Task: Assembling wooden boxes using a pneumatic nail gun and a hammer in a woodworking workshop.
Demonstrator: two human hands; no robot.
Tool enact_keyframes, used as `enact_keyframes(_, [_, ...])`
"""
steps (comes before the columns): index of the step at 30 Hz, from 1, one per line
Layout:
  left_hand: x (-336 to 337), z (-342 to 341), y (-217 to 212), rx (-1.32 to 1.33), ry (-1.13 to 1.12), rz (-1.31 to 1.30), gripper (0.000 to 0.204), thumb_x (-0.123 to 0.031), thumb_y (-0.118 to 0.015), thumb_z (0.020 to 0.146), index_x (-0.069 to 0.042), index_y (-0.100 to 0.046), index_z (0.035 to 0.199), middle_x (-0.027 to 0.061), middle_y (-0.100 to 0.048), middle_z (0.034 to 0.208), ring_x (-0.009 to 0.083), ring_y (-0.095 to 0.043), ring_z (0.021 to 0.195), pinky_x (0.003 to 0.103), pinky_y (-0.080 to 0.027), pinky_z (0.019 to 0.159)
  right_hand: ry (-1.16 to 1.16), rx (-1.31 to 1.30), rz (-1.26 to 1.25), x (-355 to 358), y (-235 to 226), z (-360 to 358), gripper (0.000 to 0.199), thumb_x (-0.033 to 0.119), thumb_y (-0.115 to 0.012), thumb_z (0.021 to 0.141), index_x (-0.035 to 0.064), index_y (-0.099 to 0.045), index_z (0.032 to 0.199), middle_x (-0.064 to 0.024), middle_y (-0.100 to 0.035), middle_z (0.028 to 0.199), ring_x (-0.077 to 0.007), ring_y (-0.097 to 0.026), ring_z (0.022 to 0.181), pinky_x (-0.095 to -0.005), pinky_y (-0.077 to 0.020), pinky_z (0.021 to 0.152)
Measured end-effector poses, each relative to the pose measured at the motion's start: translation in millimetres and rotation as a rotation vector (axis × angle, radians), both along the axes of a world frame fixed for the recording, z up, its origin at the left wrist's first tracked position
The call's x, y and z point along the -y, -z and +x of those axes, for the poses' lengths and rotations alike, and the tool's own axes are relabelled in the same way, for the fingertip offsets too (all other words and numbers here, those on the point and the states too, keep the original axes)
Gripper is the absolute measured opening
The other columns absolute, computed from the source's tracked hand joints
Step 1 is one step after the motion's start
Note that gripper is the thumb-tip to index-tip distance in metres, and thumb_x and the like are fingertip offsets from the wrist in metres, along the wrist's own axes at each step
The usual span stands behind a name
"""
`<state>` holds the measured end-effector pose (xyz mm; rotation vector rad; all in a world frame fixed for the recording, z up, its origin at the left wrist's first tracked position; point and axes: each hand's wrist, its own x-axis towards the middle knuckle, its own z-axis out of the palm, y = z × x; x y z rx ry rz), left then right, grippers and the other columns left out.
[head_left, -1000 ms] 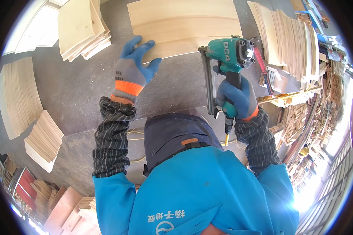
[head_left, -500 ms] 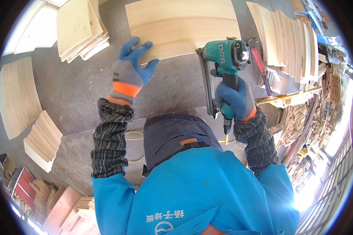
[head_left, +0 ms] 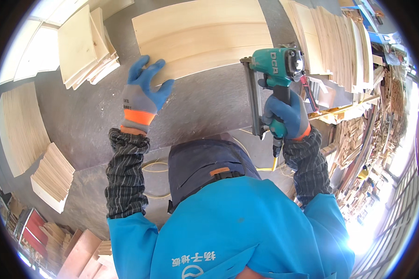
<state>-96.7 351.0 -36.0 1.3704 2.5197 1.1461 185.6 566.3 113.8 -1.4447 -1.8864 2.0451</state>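
Workshop setting, seen from above: one grey worktable (head_left: 205,107) strewn with pale wood stock, with racks of timber offcuts along the right edge. Item one: a large light wooden panel (head_left: 200,35), lying flat at the far side of the table, grain running across. Item two: one teal pneumatic nail gun (head_left: 277,65) with a long dark magazine, held upright just off the panel's right end, its nose pointing down toward the table; a yellow air hose (head_left: 273,163) trails from the base of its handle. Right hand (head_left: 286,114), in a blue glove with an orange cuff, is closed tight around the gun's handle. Left hand (head_left: 143,95), in a matching glove, is open with fingers spread, its fingertips at the near left edge of the panel; whether they press on it cannot be told. Further stock: one fanned stack of square boards (head_left: 86,49) at far left, one long panel (head_left: 21,125) at the left rim, one bundle of thin slats (head_left: 53,176) at near left, and one row of upright sheets (head_left: 333,39) at far right. Person wears a blue jacket and striped sleeve covers.
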Motion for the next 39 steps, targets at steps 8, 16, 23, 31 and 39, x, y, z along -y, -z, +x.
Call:
enact_keyframes(8, [-1.1,-0.5,-2.5,0.001,0.014,-0.005,0.051,-0.022,-0.093,0.081,-0.019,-0.079,0.129,0.0154,-0.063,0.145,0.0347,-0.07,0.118,0.043,-0.062,0.097,-0.02,-0.004,-0.018,-5.8,5.2,0.2,0.064,0.019,-0.063,0.086,-0.0133,-0.057,0.141,-0.0046,-0.064,0.07,-0.0134,-0.063,0.063,-0.0286,-0.0506,0.062])
enact_keyframes(16, [-1.7,0.5,-4.4,0.009,0.011,-0.026,0.051,-0.021,-0.093,0.081,-0.019,-0.078,0.13,0.015,-0.063,0.145,0.0349,-0.07,0.119,0.043,-0.062,0.098,-0.002,0.015,-0.021,-10.9,0.6,10.3,0.059,0.016,-0.064,0.089,-0.0109,-0.059,0.141,-0.0054,-0.064,0.073,-0.0135,-0.063,0.062,-0.0285,-0.0499,0.059])
enact_keyframes(23, [-2.7,-1.0,-2.4,-0.052,0.03,0.009,0.053,-0.019,-0.093,0.08,-0.017,-0.077,0.13,0.0171,-0.063,0.144,0.0361,-0.069,0.119,0.044,-0.062,0.098,0.025,-0.033,0.066,-39.4,-6.6,34.8,0.057,0.014,-0.063,0.087,-0.0111,-0.061,0.138,-0.0045,-0.063,0.072,-0.0136,-0.062,0.061,-0.0291,-0.0505,0.06])
enact_keyframes(31, [-2.3,0.7,2.6,-0.034,0.038,-0.003,0.054,-0.018,-0.093,0.08,-0.017,-0.077,0.131,0.0179,-0.06,0.146,0.0374,-0.066,0.123,0.044,-0.059,0.103,-0.07,-0.022,0.113,-49.4,6.6,37.8,0.058,0.014,-0.064,0.088,-0.0092,-0.061,0.141,-0.0042,-0.062,0.073,-0.0139,-0.063,0.063,-0.0295,-0.0511,0.061])
enact_keyframes(39, [-0.8,-0.6,1.4,-0.007,0.031,-0.011,0.054,-0.017,-0.093,0.081,-0.016,-0.077,0.132,0.0162,-0.059,0.148,0.0355,-0.067,0.124,0.044,-0.059,0.104,0.004,-0.014,0.027,-52.1,8.5,34.6,0.061,0.015,-0.066,0.088,-0.0087,-0.06,0.144,-0.0048,-0.063,0.074,-0.014,-0.063,0.063,-0.0304,-0.0512,0.059])
